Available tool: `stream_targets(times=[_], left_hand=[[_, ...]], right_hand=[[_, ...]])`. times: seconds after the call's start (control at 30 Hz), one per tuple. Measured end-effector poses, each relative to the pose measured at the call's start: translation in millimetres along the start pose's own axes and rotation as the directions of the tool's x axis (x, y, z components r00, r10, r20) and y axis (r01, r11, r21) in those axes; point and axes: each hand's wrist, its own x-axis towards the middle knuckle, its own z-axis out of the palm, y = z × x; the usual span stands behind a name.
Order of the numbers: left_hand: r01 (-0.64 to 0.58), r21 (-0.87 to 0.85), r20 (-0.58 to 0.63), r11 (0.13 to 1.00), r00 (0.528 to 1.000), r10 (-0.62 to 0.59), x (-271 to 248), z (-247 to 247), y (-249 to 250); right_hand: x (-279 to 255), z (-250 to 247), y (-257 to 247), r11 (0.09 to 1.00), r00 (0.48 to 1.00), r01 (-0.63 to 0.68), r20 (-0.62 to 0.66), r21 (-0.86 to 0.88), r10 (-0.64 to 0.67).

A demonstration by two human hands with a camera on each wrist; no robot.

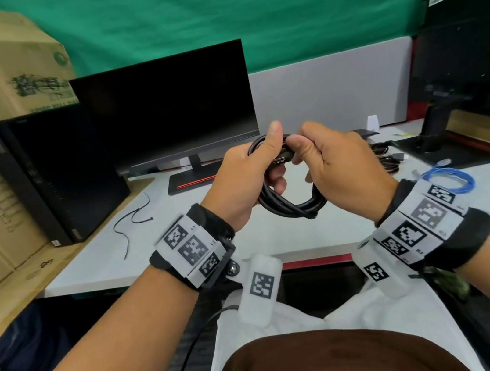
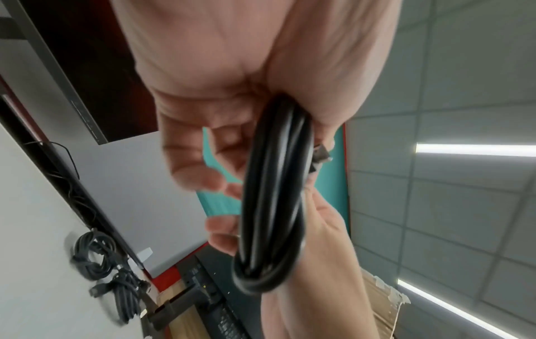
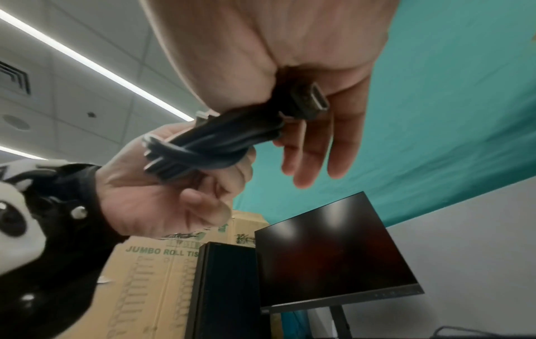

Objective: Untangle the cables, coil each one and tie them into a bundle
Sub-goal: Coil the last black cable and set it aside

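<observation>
**A:** Where's the cable in hand right now?

**B:** The black HDMI cable (image 1: 291, 202) is held in the air above the white surface (image 1: 246, 242), in front of the monitor (image 1: 167, 107), already wound into a coil of several loops. The left hand (image 1: 246, 182) wraps around the top of the coil, thumb up, fingers curled through the loops. The right hand (image 1: 340, 167) pinches the connector (image 3: 311, 102) at the same spot, its other fingers loosely extended.

**A:** Why hold both at the top?

**B:** I'd judge the left hand keeps the loops from springing apart while the right tucks or winds the free end around the bunch. The hands are close together, nearly touching.

**A:** Which way does the coil lie?

**B:** It hangs downward from the grip, its long axis roughly vertical and its open face turned towards the person in the head view. The connector's metal end points left, towards the left palm.

**A:** And the rest?

**B:** A blue cable (image 1: 450, 181) lies coiled on the surface at right, and a pile of black cables (image 1: 388, 156) sits behind the right hand. Thin black cable ties (image 1: 132, 222) lie at left, near the computer tower (image 1: 52, 174). So bundling seems not yet done.
</observation>
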Motion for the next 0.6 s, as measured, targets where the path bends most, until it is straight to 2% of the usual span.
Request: stream_targets(times=[0.13, 0.27, 0.4, 0.47, 0.53, 0.6], left_hand=[[-0.031, -0.051, -0.082, 0.998, 0.996, 0.027, -3, 6, -11], [-0.061, -0.105, -0.141, 0.993, 0.989, 0.046, -4, 9, -17], [-0.138, 0.058, -0.218, 0.989, 0.965, 0.148, -4, 12, -23], [-0.206, 0.18, -0.238, 0.962, 0.94, 0.246, -4, 11, -26], [-0.314, 0.358, -0.137, 0.879, 0.914, 0.382, -5, 8, -28], [-0.364, 0.55, 0.054, 0.752, 0.914, 0.402, -8, 5, -29]], right_hand=[[-4, 2, -3, 0.995, 0.998, -0.056, 0.041, 0.079, 0.052], [-1, -4, -6, 0.959, 0.98, -0.161, 0.156, 0.233, 0.127], [3, -5, -5, 0.862, 0.942, -0.273, 0.3, 0.426, 0.15], [3, -4, -5, 0.855, 0.939, -0.288, 0.303, 0.432, 0.163], [3, -4, -2, 0.884, 0.945, -0.279, 0.27, 0.376, 0.183], [3, -5, 2, 0.907, 0.948, -0.267, 0.258, 0.325, 0.186]])
